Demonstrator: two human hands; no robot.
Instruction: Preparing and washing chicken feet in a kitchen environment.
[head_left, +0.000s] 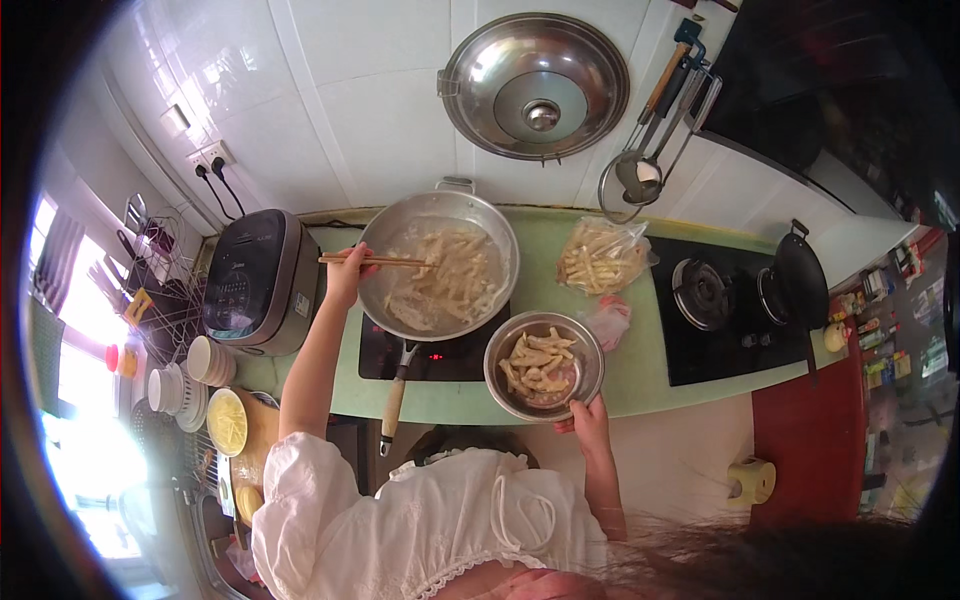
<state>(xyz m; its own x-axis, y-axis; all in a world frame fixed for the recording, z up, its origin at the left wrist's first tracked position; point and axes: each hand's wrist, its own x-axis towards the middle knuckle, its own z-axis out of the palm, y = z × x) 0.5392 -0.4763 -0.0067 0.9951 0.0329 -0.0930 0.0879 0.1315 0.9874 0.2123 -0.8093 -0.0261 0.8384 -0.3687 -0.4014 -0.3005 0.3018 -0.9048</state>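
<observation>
My left hand (349, 271) holds a pair of wooden chopsticks (390, 262), their tips among the chicken feet (457, 262) in a large steel wok (508, 289). The wok holds cloudy, foamy liquid and stands over a black induction cooker (450, 367) with a lit red display. Its long handle points towards me. My right hand (587, 421) grips the near rim of a steel bowl (595, 352) to the right of the wok. More pale chicken feet (538, 364) lie in this bowl, with pinkish liquid at the bottom.
A clear plastic bag of chicken feet (600, 259) lies right of the wok, near a crumpled pinkish bag (609, 322). A black rice cooker (259, 277) stands left. Further right is a gas hob (720, 360) with a black pan (802, 277). Bowls (211, 361) stand at left.
</observation>
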